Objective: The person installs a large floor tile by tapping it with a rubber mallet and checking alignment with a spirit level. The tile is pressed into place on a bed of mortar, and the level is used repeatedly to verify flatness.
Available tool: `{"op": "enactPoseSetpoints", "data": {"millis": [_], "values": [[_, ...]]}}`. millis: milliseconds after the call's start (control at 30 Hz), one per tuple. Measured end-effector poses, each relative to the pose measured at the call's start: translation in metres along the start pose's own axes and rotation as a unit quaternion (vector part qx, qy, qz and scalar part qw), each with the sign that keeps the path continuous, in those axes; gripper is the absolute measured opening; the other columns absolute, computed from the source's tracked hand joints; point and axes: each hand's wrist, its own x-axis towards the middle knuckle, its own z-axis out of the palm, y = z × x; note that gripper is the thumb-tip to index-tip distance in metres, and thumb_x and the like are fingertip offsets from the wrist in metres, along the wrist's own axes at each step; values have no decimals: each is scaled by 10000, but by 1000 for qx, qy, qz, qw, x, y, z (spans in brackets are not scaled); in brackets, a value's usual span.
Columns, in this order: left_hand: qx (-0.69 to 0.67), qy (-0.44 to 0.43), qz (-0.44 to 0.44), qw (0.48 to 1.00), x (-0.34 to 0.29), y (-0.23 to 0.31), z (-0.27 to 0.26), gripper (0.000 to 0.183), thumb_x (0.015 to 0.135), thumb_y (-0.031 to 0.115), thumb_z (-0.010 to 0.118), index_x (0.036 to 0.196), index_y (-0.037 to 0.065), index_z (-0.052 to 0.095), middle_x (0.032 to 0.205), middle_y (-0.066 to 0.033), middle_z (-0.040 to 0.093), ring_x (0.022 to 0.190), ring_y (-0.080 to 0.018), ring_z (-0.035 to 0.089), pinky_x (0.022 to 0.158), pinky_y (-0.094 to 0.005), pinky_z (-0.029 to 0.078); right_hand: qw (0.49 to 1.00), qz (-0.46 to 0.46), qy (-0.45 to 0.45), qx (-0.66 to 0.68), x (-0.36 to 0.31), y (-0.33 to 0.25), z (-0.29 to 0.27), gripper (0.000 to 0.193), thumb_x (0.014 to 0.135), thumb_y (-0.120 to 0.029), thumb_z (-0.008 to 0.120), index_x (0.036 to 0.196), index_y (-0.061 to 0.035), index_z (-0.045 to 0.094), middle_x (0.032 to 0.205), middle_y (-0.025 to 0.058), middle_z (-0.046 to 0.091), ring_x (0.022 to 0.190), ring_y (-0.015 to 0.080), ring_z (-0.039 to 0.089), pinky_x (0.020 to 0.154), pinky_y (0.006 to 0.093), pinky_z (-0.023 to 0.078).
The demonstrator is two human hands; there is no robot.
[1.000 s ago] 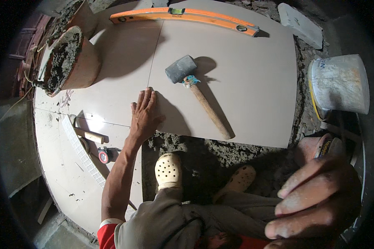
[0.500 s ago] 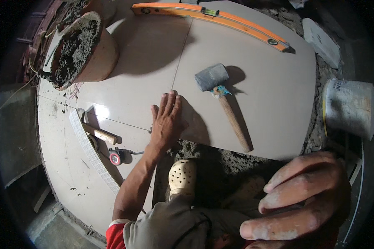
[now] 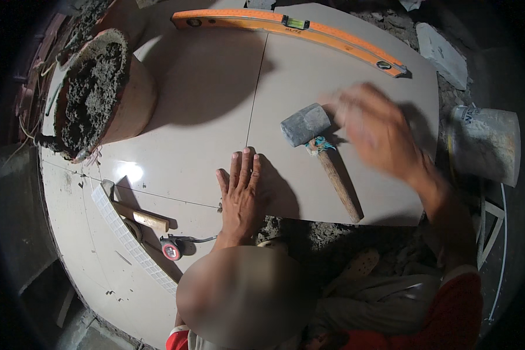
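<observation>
My left hand [image 3: 239,195] lies flat on the large pale floor tiles [image 3: 356,175], fingers spread, its fingertips close to a joint line. Motion blurs my right hand [image 3: 370,125], which is over the tile just right of the mallet's head. Whether it is open or closed cannot be made out, and nothing shows in it. The rubber mallet [image 3: 305,125], with a grey head, a wooden handle and blue-green wrapping at the neck, rests on the tile between both hands. Left of my left hand lies a red-and-black tape measure [image 3: 171,251]. A blurred round patch covers my left forearm.
An orange spirit level [image 3: 332,38] lies along the far side. A bucket [image 3: 140,93] of grey mortar leans at far left. Near left are a wooden-handled hammer [image 3: 143,217] and a white gridded strip [image 3: 128,236]. Wet mortar [image 3: 309,233] borders the tile; a white pail [image 3: 487,143] stands right.
My right hand has gone from close up at the lower right to over the tile beside the mallet. My left hand stays flat on the tile. The view has shifted slightly.
</observation>
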Motion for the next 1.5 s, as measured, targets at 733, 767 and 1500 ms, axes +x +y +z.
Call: {"op": "enactPoseSetpoints", "data": {"millis": [733,767,1500], "values": [[1,26,10,1000,-2,-2,5,944,866,158,704,1674,76,223,1758,-126,181,1627,-353,144,1253,-702,157,943,306,-8,-129,-9,141,29,499,1008,-315,682,1338,48,594,1276,247,670,1210,395,634,1040,485,485],[3,33,17,999,-2,-3,5,937,860,156,705,1668,76,239,1757,-129,179,1626,-353,147,1247,-711,159,938,331,-6,-99,-7,117,26,479,1009,-305,681,1315,55,602,1231,238,688,1170,379,656,1019,476,497],[-341,256,-129,895,55,-50,-64,577,817,276,857,1161,-62,539,1000,-220,685,904,-343,705,804,-462,561,984,139,89,62,-35,-139,210,507,1014,-184,626,1417,80,467,1221,286,636,1142,394,641,1008,485,494]]}}
